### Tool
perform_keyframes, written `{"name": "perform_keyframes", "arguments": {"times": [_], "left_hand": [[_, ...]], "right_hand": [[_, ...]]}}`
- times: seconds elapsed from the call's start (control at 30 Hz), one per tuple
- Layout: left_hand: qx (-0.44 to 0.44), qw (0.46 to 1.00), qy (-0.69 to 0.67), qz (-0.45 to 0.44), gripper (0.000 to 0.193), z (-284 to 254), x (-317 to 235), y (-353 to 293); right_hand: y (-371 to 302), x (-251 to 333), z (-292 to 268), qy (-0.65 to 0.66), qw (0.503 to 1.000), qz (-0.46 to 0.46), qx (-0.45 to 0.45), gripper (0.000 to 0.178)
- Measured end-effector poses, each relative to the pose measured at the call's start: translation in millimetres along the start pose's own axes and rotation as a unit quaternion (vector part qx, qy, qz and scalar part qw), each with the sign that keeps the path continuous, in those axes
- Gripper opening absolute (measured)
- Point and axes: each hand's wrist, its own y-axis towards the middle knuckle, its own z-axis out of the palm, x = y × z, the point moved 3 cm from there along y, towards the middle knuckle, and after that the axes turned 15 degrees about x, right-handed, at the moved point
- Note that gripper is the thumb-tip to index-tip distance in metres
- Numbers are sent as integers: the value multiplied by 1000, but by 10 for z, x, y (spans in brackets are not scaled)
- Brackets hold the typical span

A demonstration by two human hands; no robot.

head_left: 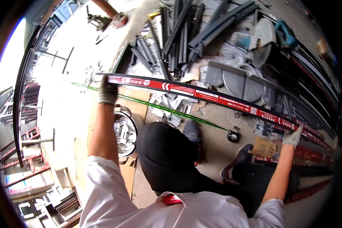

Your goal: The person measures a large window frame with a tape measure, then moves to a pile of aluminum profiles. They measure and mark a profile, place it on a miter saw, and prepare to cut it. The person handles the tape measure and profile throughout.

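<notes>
The long bar is running left to right across both arms, held over the floor: left hand is clenching one end, right hand gripping farther along.

Long metal bar, dark, wrapped in glossy red-and-white film; knit cloth gloves on left hand and right hand; shiny metal bowl near left; matt grey saw far right; rough dusty floor.
</notes>
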Motion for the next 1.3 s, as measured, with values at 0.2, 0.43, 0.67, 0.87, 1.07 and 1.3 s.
{"name": "perform_keyframes", "arguments": {"times": [0.2, 0.43, 0.67, 0.87, 1.07, 1.3], "left_hand": [[38, 999, 8, -30, 24, 536, 1318, -67], [122, 955, 124, -241, 37, 1626, 2627, -313], [102, 971, 150, -157, 36, 1349, 2599, 103], [16, 980, 166, -110, 31, 756, 2032, 657], [-58, 985, 153, -48, 30, 201, 1566, 1103], [-12, 987, 96, -126, 29, 714, 2396, 922]], "right_hand": [[-449, -930, 1213, 13, 992, 54, -111, 69], [-1135, -1825, 2417, 6, 986, 157, -55, 77], [-1058, -2355, 2529, 41, 977, 210, 19, 73], [61, -1694, 1304, 66, 987, 146, 21, 69], [638, -1500, 636, 10, 985, 174, 0, 54], [359, -2499, 1136, 45, 971, 228, 49, 61]]}}
